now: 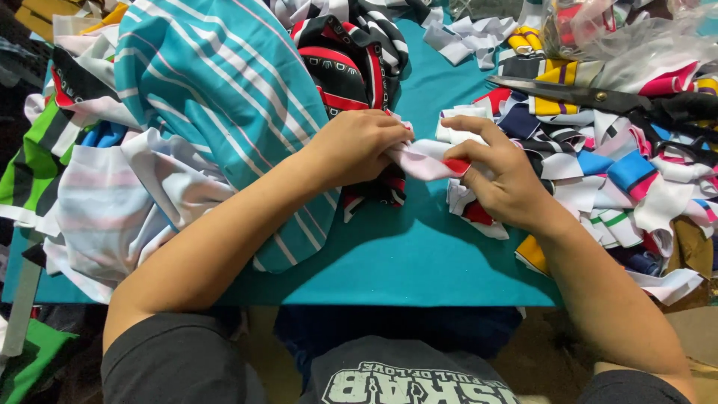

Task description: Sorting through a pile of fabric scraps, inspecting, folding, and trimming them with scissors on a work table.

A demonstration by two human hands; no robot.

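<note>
Together, both hands pinch one small white-and-red fabric strip (426, 161) over a teal table (404, 262).

Left hand (357, 146) has its fingers clenched on the strip's left end; right hand (497, 176) grips the red-tipped end between thumb and forefinger. Just beside the right hand lies a heap of mixed colour scraps (613, 179), with black scissors (598, 97) resting on top. A teal striped cloth (224, 82) lies under the left forearm.

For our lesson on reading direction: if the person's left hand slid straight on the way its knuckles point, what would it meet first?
The left hand points rightward at the small white-and-red fabric piece it already pinches; just beyond that, the right hand.
</note>
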